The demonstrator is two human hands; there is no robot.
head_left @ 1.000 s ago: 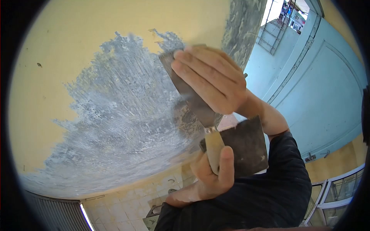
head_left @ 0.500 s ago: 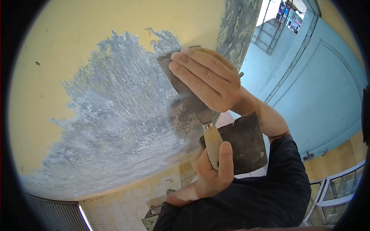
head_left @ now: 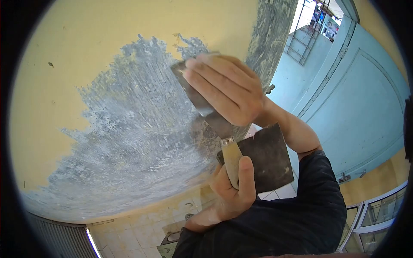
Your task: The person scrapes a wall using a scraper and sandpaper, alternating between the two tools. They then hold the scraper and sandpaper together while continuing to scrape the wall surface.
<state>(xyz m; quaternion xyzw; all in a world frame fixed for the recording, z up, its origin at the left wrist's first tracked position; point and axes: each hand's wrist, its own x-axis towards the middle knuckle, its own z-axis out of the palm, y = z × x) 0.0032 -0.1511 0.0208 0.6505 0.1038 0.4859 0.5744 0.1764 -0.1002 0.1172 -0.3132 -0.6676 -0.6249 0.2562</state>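
My left hand [head_left: 230, 191] is wrapped round the pale handle of a putty knife [head_left: 231, 161], thumb lying along it. A dark, roughly rectangular plate [head_left: 269, 159] sticks out to the right from behind that handle, in the same hand. Above, my right hand [head_left: 230, 88] grips a flat metal scraper blade [head_left: 187, 88], fingers pressed along its face and thumb hidden. The scraper blade's upper end is close against the wall [head_left: 137, 99], over the grey skim coat. Its lower end overlaps the putty knife's blade in this view.
Yellow paint [head_left: 51, 103] surrounds the grey patch, and a darker mottled strip [head_left: 271, 36] runs down the wall's edge. To the right stands a light blue door [head_left: 365, 99]. Tiles [head_left: 129, 238] and a corrugated shutter [head_left: 60, 236] show low at left, a framed window [head_left: 378, 215] at lower right.
Both hands and their tools sit slightly further left in view. The wall patch has shifted right with the camera, and the right fingertips are blurred by motion. Both grips stay the same.
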